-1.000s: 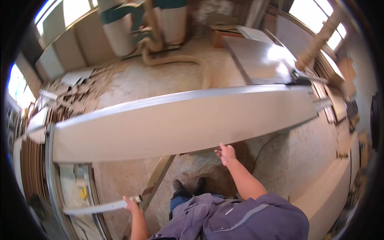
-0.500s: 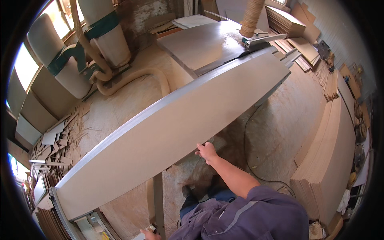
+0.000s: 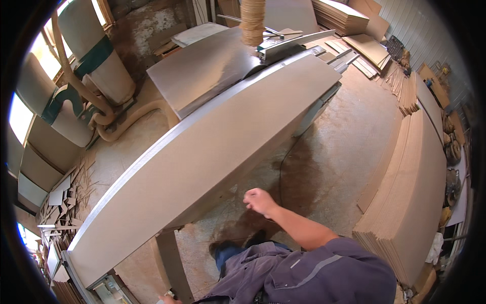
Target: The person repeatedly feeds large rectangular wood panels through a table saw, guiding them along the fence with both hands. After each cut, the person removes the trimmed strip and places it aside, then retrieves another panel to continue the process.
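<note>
Board ahead — panel stack right, offcuts left.

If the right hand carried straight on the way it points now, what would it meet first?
The right hand would probably meet the near edge of the long beige panel, ahead and to its left; depth is unclear, so it might pass under or over.

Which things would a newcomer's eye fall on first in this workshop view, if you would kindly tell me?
Probably the long pale board, running diagonally across the middle from lower left to upper right, with the person's right hand apart from its near edge. Next might come the shiny metal tabletop beyond it, with a ribbed tan hose by its right end. At the right, a stack of long boards also stands out.
</note>
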{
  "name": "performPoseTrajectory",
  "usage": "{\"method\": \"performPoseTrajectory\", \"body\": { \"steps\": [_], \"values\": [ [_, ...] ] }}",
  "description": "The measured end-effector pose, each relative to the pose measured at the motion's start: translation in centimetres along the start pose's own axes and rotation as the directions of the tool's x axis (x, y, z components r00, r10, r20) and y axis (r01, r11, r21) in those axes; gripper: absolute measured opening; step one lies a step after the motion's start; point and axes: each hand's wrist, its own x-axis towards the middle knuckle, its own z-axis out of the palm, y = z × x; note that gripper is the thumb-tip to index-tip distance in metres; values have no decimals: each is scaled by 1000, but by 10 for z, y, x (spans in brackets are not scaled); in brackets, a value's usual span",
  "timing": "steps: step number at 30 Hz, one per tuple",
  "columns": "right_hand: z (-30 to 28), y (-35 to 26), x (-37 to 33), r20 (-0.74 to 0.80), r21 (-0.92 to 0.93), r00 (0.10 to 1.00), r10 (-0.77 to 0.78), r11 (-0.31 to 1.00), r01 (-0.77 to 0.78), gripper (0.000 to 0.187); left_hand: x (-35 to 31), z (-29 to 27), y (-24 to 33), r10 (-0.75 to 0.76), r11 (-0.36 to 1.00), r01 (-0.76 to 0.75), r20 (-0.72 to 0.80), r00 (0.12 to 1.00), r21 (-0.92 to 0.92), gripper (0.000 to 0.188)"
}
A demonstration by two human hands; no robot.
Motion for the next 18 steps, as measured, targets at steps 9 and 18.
{"method": "performPoseTrajectory", "body": {
  "steps": [9,18],
  "values": [
    [-212,-63,1,-279,-35,960,-7,999,-3,21,-110,54,-49,-10,1000,15,-156,988,28,44],
    [-371,-48,-4,-330,-200,944,-24,979,-45,25,-214,119,-109,-79,996,88,-270,960,21,53]
  ]
}}
